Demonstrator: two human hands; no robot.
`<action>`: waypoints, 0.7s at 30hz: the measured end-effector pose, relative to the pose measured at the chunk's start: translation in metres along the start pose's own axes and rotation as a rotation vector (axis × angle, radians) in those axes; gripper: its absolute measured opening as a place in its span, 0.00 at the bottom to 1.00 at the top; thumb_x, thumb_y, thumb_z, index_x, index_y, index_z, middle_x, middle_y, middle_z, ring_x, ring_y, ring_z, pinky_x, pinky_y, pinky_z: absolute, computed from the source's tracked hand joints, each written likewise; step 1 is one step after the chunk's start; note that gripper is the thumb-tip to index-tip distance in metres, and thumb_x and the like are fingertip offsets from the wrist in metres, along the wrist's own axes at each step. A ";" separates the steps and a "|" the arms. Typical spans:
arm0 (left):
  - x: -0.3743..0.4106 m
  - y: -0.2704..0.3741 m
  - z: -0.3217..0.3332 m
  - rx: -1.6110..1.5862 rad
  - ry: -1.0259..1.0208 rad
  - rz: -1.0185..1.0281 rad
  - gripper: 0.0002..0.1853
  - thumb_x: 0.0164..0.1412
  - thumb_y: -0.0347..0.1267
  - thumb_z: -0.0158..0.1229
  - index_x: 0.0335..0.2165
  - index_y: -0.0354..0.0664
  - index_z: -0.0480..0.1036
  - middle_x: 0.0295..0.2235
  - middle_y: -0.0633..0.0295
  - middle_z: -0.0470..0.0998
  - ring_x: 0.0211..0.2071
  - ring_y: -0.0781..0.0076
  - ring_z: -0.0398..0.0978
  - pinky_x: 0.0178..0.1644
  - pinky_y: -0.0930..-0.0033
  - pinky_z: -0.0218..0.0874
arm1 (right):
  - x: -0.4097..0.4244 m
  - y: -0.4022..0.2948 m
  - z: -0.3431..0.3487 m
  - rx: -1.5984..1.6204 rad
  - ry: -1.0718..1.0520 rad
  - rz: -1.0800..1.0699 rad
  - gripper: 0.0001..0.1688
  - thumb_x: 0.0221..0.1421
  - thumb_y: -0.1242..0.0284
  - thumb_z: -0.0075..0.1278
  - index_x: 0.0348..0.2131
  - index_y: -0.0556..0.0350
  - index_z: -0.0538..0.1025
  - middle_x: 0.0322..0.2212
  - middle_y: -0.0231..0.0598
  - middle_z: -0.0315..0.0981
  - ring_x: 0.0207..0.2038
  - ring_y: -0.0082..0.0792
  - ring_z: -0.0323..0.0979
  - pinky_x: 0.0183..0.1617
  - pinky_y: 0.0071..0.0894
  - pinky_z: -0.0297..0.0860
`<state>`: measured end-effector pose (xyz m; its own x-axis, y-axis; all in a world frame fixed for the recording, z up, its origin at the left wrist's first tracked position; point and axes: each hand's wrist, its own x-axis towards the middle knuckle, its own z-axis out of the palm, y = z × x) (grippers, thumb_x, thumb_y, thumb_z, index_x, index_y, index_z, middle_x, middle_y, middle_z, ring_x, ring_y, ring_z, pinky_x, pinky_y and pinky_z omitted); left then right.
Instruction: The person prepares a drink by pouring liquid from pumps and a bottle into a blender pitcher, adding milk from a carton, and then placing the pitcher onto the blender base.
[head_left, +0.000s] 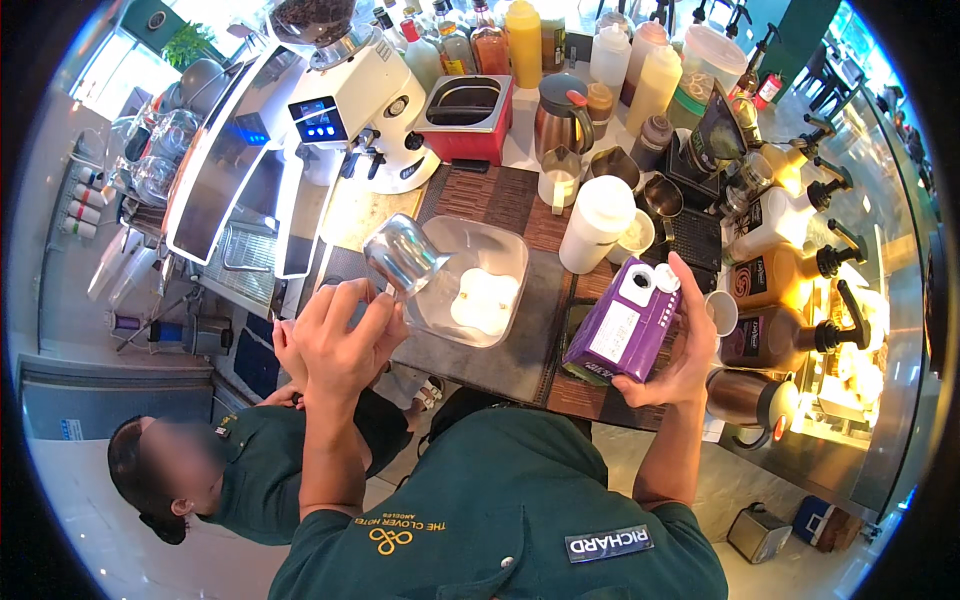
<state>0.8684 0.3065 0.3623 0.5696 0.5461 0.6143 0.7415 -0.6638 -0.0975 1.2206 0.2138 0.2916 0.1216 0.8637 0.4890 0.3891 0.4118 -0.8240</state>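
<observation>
My left hand (349, 322) grips a stainless steel milk pitcher (403, 256) by its handle side. The pitcher is tipped, its spout over a clear plastic tub (514, 251). Inside the tub is a bright white patch (486, 301); I cannot tell whether it is liquid or solid. My right hand (686, 345) holds a purple carton (622, 322) from the side, tilted, with its white cap (666, 277) flipped back and the spout hole showing. Near the carton stand a tall white lidded container (598, 225) and a small paper cup (721, 311).
A co-worker (255, 472) is close on my left, hands near my left forearm. Behind the tub stand a coffee grinder (367, 97) and a red knock box (465, 124). Several pump bottles (772, 341) line the right side, with a thermal jug (742, 397) at the counter edge.
</observation>
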 end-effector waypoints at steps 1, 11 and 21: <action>0.000 0.000 0.000 0.002 -0.005 -0.002 0.08 0.45 0.26 0.66 0.27 0.42 0.75 0.28 0.60 0.73 0.25 0.63 0.72 0.27 0.63 0.63 | 0.000 0.000 0.000 0.000 -0.001 0.000 0.74 0.28 0.50 0.72 0.65 0.73 0.57 0.47 0.49 0.74 0.48 0.36 0.77 0.54 0.31 0.71; 0.000 0.000 0.000 -0.010 0.008 -0.007 0.09 0.44 0.25 0.66 0.27 0.41 0.74 0.28 0.60 0.72 0.25 0.61 0.71 0.27 0.63 0.63 | 0.000 -0.003 -0.001 0.029 -0.001 0.013 0.70 0.23 0.60 0.73 0.64 0.69 0.61 0.48 0.50 0.75 0.52 0.39 0.76 0.57 0.38 0.71; -0.002 -0.002 0.001 -0.024 0.029 0.004 0.09 0.45 0.26 0.66 0.28 0.41 0.74 0.28 0.59 0.72 0.25 0.60 0.71 0.27 0.62 0.63 | 0.001 -0.005 0.001 0.016 0.008 0.008 0.69 0.23 0.58 0.73 0.63 0.69 0.62 0.48 0.51 0.75 0.51 0.39 0.76 0.57 0.38 0.72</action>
<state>0.8661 0.3077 0.3605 0.5615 0.5291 0.6362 0.7306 -0.6780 -0.0809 1.2178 0.2128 0.2962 0.1319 0.8649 0.4842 0.3730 0.4093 -0.8327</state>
